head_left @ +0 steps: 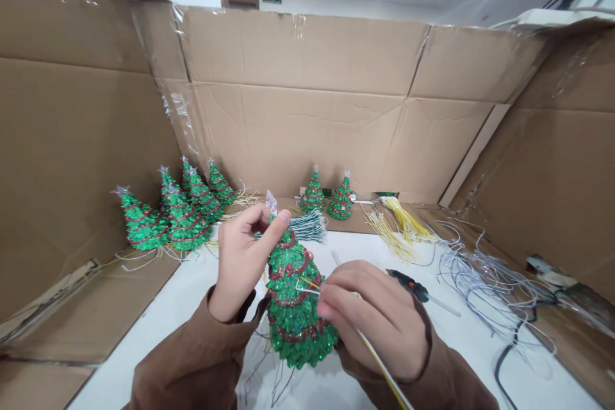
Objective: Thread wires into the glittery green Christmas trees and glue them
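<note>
The left hand (240, 262) pinches the upper tip of a green glitter tree (293, 314), thumb and forefinger closed just under its clear star (271, 202). The right hand (369, 320) is curled, its fingertips pinching a thin yellow wire (384, 371) against the middle of the tree; the wire trails off toward the near right. The tree stands between the two hands, leaning slightly left, its base at the near middle of the white counter (192, 295), with thin wires hanging below it.

Just right of the right hand lies a black-handled tool (408, 285). Beyond the tree lies a bundle of pale green wires (307, 225), and further right a bundle of yellow wires (403, 221). Loose grey wires (485, 282) sprawl on the right. A cluster of finished trees (177, 214) stands at the far left, and two more trees (327, 195) stand at the far middle. Cardboard walls (307, 109) enclose the counter on three sides.
</note>
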A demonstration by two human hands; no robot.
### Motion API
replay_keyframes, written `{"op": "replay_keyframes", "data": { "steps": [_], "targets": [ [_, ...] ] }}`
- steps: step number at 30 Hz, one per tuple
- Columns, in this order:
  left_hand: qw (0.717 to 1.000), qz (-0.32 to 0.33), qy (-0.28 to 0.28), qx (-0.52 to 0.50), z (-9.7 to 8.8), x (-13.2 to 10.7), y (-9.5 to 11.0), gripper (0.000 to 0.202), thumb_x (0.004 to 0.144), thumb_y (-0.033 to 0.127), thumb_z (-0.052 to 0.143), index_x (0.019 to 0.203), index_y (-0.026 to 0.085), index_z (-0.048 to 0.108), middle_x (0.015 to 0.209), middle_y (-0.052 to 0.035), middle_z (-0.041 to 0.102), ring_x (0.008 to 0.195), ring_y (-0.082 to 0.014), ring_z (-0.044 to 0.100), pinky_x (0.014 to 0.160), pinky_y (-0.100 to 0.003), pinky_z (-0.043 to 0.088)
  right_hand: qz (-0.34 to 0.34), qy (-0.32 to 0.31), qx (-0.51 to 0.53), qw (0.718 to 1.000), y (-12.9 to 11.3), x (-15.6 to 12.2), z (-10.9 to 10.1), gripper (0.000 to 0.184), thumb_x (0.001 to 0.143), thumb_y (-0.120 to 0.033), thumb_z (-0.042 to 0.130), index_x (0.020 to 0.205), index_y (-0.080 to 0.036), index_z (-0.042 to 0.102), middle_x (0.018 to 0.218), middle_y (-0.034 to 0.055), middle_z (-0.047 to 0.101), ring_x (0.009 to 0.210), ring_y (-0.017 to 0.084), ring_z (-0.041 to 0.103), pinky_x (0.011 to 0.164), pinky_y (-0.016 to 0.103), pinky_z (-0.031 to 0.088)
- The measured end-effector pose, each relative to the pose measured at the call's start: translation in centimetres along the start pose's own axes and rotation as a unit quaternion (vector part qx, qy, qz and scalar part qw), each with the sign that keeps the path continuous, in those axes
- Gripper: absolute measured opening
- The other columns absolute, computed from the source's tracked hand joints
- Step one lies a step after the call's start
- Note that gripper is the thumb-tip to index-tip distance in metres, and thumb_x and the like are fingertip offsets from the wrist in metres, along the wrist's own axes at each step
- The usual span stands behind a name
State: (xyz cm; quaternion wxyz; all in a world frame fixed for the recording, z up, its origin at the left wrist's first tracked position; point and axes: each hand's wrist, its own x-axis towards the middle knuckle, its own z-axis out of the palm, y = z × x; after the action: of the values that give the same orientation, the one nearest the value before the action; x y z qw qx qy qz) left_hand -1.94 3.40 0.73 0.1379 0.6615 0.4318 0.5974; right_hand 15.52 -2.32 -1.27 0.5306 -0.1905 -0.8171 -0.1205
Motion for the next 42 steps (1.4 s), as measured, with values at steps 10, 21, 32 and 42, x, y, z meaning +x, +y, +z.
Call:
{"op": "replay_keyframes", "data": {
  "steps": [10, 21, 32, 42],
  "targets": [
    [1.000, -0.003, 0.012, 0.008, -0.1, -0.2, 0.2, 0.036, 0.081, 0.036, 0.057, 0.054, 0.017, 0.043, 0.050, 0.0051, 0.039, 0.050, -0.0080, 0.034, 0.048, -0.023, 0.029, 0.144, -0.003, 0.101, 0.984, -0.5, 0.1, 1.7, 0.005, 0.084, -0.018, 0.060, 0.086, -0.015, 0.063, 0.073, 0.0055, 0.064, 0.066, 0.015, 0.057, 0.059, 0.028, 0.050],
    [0.998, 0.018, 0.029, 0.050, -0.4, -0.6, 0.3, 0.036, 0.081, 0.039, 0.057, 0.056, 0.018, 0.043, 0.052, 0.0051, 0.038, 0.051, -0.0084, 0.032, 0.049, -0.024, 0.028, 0.273, -0.036, 0.133, 0.952, -0.6, 0.2, 1.5, 0.010, 0.080, -0.012, 0.058, 0.073, -0.017, 0.061, 0.065, 0.0002, 0.061, 0.059, 0.011, 0.055, 0.056, 0.023, 0.043],
    [0.989, 0.075, 0.062, 0.112, -0.3, -1.1, 1.0, 0.035, 0.081, 0.032, 0.059, 0.054, 0.017, 0.043, 0.050, 0.0063, 0.039, 0.048, -0.0071, 0.035, 0.049, -0.022, 0.030, 0.413, -0.095, 0.292, 0.857, 0.3, 0.1, 1.0, 0.018, 0.068, -0.023, 0.077, 0.075, -0.018, 0.062, 0.067, -0.0031, 0.062, 0.059, 0.009, 0.055, 0.055, 0.019, 0.044],
    [0.991, 0.054, 0.067, 0.105, -0.3, -0.6, 0.5, 0.037, 0.080, 0.036, 0.059, 0.053, 0.018, 0.041, 0.050, 0.0061, 0.035, 0.049, -0.0079, 0.033, 0.050, -0.024, 0.029, 0.295, -0.002, 0.265, 0.918, 0.3, 0.3, 0.2, 0.004, 0.081, -0.017, 0.067, 0.077, -0.016, 0.068, 0.068, 0.0014, 0.068, 0.063, 0.010, 0.062, 0.061, 0.020, 0.049]
  ]
}}
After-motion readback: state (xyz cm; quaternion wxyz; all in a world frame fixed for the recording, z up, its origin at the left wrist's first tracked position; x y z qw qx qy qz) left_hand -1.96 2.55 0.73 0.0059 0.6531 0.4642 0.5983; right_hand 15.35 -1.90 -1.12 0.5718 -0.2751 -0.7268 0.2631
